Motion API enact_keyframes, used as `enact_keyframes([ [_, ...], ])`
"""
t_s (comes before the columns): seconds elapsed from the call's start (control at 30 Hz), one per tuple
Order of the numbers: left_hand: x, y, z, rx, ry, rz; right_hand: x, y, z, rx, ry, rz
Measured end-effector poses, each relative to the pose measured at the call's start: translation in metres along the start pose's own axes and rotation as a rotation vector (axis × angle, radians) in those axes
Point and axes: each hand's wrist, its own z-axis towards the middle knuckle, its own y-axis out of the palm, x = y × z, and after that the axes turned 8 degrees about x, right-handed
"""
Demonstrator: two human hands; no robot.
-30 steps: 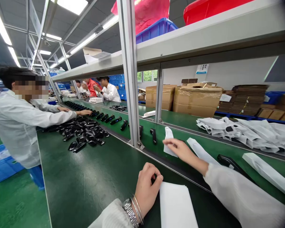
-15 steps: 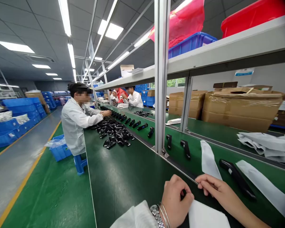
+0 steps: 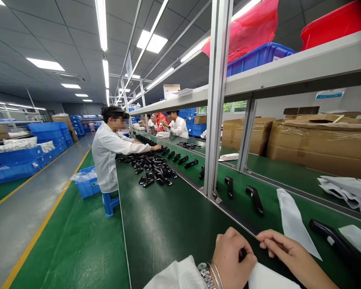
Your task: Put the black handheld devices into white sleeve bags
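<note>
My left hand point(image 3: 234, 253), with a watch and bangles at the wrist, has its fingers curled and the thumb drawn in. It sits against the upper left edge of a white sheet or stack point(image 3: 267, 277); anything in its fingers is hidden. Across from it, my right hand point(image 3: 284, 247) has its fingers bent together and the thumb close to them; whether it pinches anything does not show. A flat white pouch point(image 3: 296, 222) lies just beyond the right hand. To its right is a black handheld device point(image 3: 331, 237) with an angled grip, beside a second white pouch point(image 3: 357, 239).
Several similar black devices stand in a row along the green belt point(image 3: 237, 208). A heap of black parts point(image 3: 156, 166) lies on the table, where a co-worker point(image 3: 111, 148) reaches toward the row. A metal post point(image 3: 218, 100) and shelf point(image 3: 289, 68) rise beyond my hands.
The view has turned left, so the scene sits further right. The co-worker's arm now stretches further toward the row of devices. My hands keep nearly the same pose.
</note>
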Motion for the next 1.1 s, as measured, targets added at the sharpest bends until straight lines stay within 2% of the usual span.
enact_keyframes([
  [0.23,-0.003,-0.002,0.002,-0.03,0.044,0.236,-0.014,0.0,0.0,0.017,-0.063,0.003],
  [0.37,-0.002,0.0,0.005,-0.108,0.092,0.242,-0.014,-0.002,0.0,0.015,-0.081,0.022],
  [0.47,0.003,0.0,0.007,-0.119,0.156,0.252,-0.019,-0.003,0.006,0.032,-0.08,0.028],
  [0.57,0.006,0.0,0.009,-0.127,0.213,0.296,-0.029,-0.007,0.032,0.118,-0.046,-0.145],
  [0.7,0.005,0.003,0.011,-0.143,0.245,0.321,-0.038,-0.01,0.093,0.302,0.062,-0.406],
  [0.8,0.005,0.005,0.012,-0.152,0.255,0.302,-0.036,-0.01,0.133,0.358,0.149,-0.44],
  [0.87,0.005,0.005,0.013,-0.165,0.265,0.262,-0.031,-0.01,0.146,0.371,0.19,-0.413],
  [0.97,0.007,0.003,0.013,-0.162,0.261,0.22,-0.026,-0.013,0.141,0.366,0.206,-0.299],
  [1.1,0.01,0.001,0.013,-0.158,0.287,0.215,-0.031,-0.023,0.097,0.343,0.165,-0.092],
])
